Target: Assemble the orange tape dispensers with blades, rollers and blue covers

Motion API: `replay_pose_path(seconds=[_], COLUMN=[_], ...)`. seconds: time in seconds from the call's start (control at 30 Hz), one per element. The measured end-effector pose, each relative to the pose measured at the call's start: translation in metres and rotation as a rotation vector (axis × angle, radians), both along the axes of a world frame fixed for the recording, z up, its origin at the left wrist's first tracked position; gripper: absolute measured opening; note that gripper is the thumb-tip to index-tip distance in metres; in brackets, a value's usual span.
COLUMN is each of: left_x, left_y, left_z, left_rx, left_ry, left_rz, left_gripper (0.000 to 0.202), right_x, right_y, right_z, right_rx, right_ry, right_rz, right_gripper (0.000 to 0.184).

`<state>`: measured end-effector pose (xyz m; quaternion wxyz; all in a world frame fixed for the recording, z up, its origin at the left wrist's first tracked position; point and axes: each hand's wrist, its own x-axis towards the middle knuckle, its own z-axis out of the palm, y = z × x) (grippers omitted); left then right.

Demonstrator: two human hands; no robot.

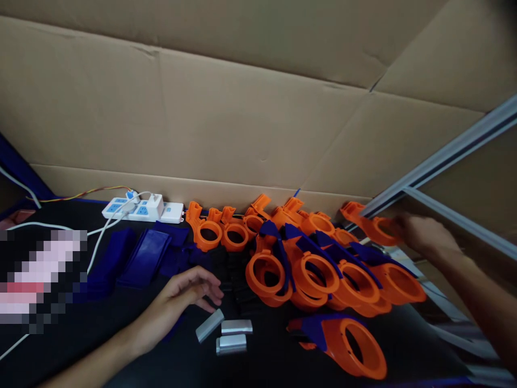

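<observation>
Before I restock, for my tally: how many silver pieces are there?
3 at least: a slanted silver piece near the left hand, another to its right, a third nearer the camera, possibly atop another.

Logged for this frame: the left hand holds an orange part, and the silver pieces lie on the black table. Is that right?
Not quite. The head view shows the right hand holding an orange part; the left hand is near the silver pieces. Those do lie on the black table.

Orange part [370, 228], open ring at one end, held at right by ring's outer edge.
</observation>
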<state>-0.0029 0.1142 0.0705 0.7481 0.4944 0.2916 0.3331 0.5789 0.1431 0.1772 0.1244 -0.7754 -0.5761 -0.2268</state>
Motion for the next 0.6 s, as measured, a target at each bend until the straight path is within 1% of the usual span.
replay_pose_path(seconds=[0.07, 0.13, 0.17, 0.23, 0.27, 0.3, 0.37, 0.43, 0.5, 0.53, 0.6], left_x=[0.000, -0.001, -0.002, -0.003, -0.003, -0.004, -0.004, -0.005, -0.007, -0.007, -0.009], left_y=[-0.001, -0.002, -0.002, -0.002, -0.002, -0.002, -0.003, -0.005, -0.008, -0.009, -0.009], left_z=[0.000, 0.000, -0.001, 0.000, 0.000, 0.001, 0.002, 0.002, 0.003, 0.004, 0.007], left_rx=[0.011, 0.029, 0.038, 0.061, 0.077, 0.097, 0.144, 0.182, 0.165, 0.134, 0.040], left_ry=[-0.004, -0.019, -0.033, -0.079, -0.106, -0.135, -0.202, -0.281, -0.339, -0.352, -0.334], left_rz=[0.007, 0.001, -0.010, -0.036, -0.043, -0.047, -0.049, -0.036, -0.005, 0.021, 0.082], left_gripper=[0.022, 0.023, 0.024, 0.029, 0.034, 0.040, 0.055, 0.065, 0.063, 0.058, 0.047], right_x=[-0.004, -0.023, -0.040, -0.087, -0.116, -0.147, -0.213, -0.274, -0.323, -0.342, -0.368], right_y=[-0.003, -0.008, -0.013, -0.026, -0.035, -0.044, -0.064, -0.080, -0.090, -0.092, -0.095], right_z=[0.020, 0.038, 0.046, 0.056, 0.057, 0.055, 0.041, 0.015, -0.015, -0.029, -0.051], right_rx=[-0.053, -0.043, -0.008, 0.088, 0.101, 0.115, 0.053, -0.079, -0.229, -0.276, -0.321], right_ry=[-0.020, -0.037, -0.028, 0.087, 0.179, 0.231, 0.354, 0.472, 0.585, 0.626, 0.671], right_rz=[-0.054, -0.129, -0.166, -0.137, -0.113, -0.065, 0.125, 0.363, 0.553, 0.613, 0.668], right_gripper=[0.047, 0.046, 0.044, 0.041, 0.040, 0.035, 0.022, 0.016, 0.012, 0.014, 0.016])
